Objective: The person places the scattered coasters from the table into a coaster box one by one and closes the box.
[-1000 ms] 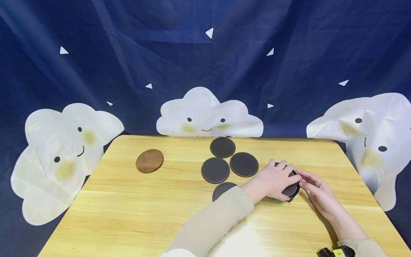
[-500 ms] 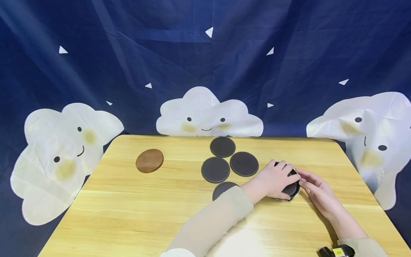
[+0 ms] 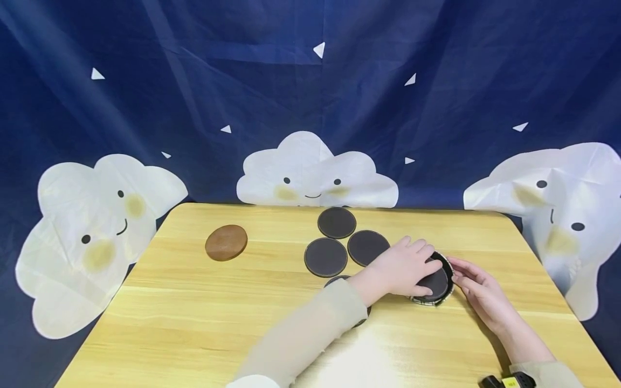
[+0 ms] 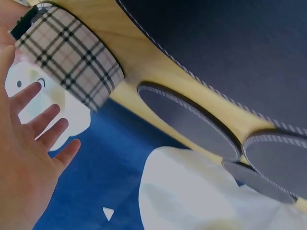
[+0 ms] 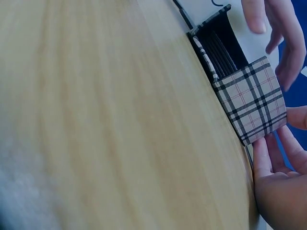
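Note:
A round plaid coaster holder (image 3: 429, 303) stands at the right of the table, black inside; its checked wall (image 4: 72, 57) fills the upper left of the left wrist view. A black coaster (image 3: 435, 284) lies in it, and stacked dark edges (image 5: 221, 53) show through the gap in its side. Over the holder's left part is my left hand (image 3: 405, 268), fingers spread and holding nothing; in the left wrist view they are apart from the wall. My right hand (image 3: 487, 299) holds the holder's right side, thumb and fingers against the wall.
Black stitched coasters lie left of the holder: one at the back (image 3: 337, 222), one in the middle (image 3: 325, 257), one beside my left hand (image 3: 367, 247). Another (image 3: 337, 279) is partly under my left sleeve. A brown wooden disc (image 3: 226, 242) sits at far left. A cloud-print curtain (image 3: 271, 81) hangs behind.
My left hand has drawn back to the left off the holder, uncovering more of its inside and the coaster there. The right hand stays in place on the wall.

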Action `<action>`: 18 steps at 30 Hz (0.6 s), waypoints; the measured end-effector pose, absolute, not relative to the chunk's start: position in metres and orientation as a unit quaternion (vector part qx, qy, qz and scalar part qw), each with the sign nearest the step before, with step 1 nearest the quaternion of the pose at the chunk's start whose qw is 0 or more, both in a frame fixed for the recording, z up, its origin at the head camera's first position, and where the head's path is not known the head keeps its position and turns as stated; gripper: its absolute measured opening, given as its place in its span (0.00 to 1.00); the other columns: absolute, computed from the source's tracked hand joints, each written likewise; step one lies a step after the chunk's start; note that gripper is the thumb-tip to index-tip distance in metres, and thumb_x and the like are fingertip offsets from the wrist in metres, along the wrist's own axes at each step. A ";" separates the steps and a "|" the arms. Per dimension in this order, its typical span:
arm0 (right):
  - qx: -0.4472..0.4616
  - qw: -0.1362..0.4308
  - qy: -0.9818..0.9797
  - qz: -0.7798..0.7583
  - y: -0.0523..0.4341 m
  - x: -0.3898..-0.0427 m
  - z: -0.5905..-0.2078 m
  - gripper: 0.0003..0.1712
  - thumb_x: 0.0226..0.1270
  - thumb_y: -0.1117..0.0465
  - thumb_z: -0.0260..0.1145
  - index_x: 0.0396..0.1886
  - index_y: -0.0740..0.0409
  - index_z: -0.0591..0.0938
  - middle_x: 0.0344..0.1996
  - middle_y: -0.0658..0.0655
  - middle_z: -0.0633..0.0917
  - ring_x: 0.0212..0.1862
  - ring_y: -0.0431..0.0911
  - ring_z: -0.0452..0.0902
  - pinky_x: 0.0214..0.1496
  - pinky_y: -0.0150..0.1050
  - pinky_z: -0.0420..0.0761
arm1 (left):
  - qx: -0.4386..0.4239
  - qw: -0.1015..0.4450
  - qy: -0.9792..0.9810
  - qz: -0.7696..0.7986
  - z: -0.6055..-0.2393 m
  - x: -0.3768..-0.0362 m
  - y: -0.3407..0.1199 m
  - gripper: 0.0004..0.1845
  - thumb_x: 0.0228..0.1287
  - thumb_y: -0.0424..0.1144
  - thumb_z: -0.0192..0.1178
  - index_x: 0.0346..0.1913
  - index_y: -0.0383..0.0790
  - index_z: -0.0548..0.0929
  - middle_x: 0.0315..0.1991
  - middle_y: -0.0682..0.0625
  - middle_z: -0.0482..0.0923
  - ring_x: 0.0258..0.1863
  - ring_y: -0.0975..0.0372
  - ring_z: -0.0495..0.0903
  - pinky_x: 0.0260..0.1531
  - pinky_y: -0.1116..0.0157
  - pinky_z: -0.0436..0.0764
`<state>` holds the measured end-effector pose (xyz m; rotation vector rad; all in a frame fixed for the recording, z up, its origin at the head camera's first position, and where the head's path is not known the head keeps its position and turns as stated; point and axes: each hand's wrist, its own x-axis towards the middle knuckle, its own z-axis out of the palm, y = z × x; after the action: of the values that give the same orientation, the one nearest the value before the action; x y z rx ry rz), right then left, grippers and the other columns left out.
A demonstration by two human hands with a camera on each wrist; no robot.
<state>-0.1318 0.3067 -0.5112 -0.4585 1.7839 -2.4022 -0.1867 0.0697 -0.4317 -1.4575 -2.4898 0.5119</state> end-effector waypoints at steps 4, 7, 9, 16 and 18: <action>-0.152 0.056 0.583 -0.796 0.306 -0.131 -0.512 0.32 0.79 0.80 0.44 0.65 0.49 0.83 0.60 0.44 0.88 0.60 0.33 0.84 0.61 0.22 0.78 | -0.492 0.114 -0.846 0.173 -0.425 -0.187 0.056 0.35 0.72 0.76 0.48 0.73 0.62 0.70 0.72 0.56 0.70 0.71 0.62 0.69 0.69 0.60 0.69; -0.153 0.055 0.581 -0.798 0.306 -0.131 -0.512 0.32 0.79 0.80 0.44 0.65 0.50 0.83 0.60 0.44 0.88 0.60 0.33 0.84 0.61 0.22 0.78 | -0.486 0.119 -0.849 0.168 -0.421 -0.187 0.047 0.35 0.72 0.76 0.48 0.72 0.61 0.71 0.73 0.56 0.70 0.72 0.61 0.69 0.70 0.59 0.69; -0.153 0.055 0.579 -0.799 0.306 -0.131 -0.512 0.32 0.79 0.80 0.44 0.65 0.50 0.83 0.60 0.44 0.88 0.60 0.33 0.84 0.61 0.22 0.78 | -0.483 0.124 -0.851 0.166 -0.418 -0.186 0.041 0.35 0.72 0.76 0.49 0.72 0.61 0.71 0.73 0.55 0.70 0.71 0.61 0.69 0.69 0.58 0.69; -0.146 0.051 0.579 -0.801 0.305 -0.131 -0.513 0.33 0.78 0.81 0.44 0.64 0.50 0.84 0.59 0.44 0.88 0.60 0.33 0.84 0.61 0.21 0.78 | -0.482 0.136 -0.852 0.152 -0.411 -0.181 0.018 0.35 0.71 0.75 0.50 0.71 0.60 0.72 0.72 0.54 0.70 0.71 0.60 0.68 0.70 0.56 0.69; -0.143 0.050 0.582 -0.799 0.305 -0.131 -0.513 0.33 0.78 0.80 0.44 0.64 0.50 0.84 0.59 0.43 0.88 0.60 0.33 0.84 0.60 0.21 0.78 | -0.483 0.139 -0.852 0.151 -0.409 -0.179 0.012 0.34 0.71 0.75 0.51 0.70 0.59 0.73 0.70 0.54 0.71 0.70 0.60 0.69 0.68 0.57 0.70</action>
<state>-0.1312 0.3051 -0.5127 -0.4363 1.7711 -2.4333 -0.1794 0.0118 -0.4088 -1.3950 -2.4617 0.4370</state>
